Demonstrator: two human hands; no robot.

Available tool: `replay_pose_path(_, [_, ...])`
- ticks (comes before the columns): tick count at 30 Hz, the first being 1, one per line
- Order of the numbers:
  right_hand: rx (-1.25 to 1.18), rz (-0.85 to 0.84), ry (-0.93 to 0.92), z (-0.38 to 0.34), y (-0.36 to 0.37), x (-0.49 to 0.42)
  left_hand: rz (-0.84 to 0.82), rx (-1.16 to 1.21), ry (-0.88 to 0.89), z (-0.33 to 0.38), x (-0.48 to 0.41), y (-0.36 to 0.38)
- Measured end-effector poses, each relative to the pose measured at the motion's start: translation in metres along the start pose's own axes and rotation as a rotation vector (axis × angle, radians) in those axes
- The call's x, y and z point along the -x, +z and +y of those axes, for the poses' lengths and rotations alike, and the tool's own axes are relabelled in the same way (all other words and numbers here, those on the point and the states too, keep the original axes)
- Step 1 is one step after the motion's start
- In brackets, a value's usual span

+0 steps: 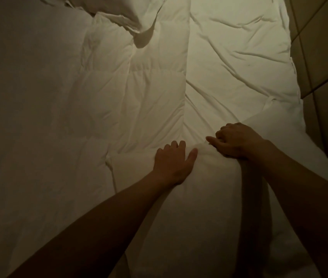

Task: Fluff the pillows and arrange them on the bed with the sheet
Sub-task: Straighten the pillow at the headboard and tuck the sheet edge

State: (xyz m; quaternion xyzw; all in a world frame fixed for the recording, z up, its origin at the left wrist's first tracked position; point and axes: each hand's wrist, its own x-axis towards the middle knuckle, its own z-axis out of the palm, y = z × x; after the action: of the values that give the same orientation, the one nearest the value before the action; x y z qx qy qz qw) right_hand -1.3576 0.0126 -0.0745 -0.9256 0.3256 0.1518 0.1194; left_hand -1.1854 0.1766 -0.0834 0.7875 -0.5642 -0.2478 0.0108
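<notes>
While the left hand (172, 163) lies on the near pillow (189, 217) with its fingers curled over the far edge, the right hand (237, 140) clenches a bunch of that pillow's cover. This pillow sits at the near edge of the bed (39, 117), beside the padded panels (323, 47). A second pillow (119, 11) rests on the rumpled sheet (229, 57) toward the far edge.
</notes>
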Motion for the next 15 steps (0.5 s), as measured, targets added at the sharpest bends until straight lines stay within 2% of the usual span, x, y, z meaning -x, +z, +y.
replay_pose_path(15, [0.033, 0.029, 0.073, -0.010, 0.005, 0.012, 0.015, -0.088, 0.012, -0.009, 0.006, -0.001])
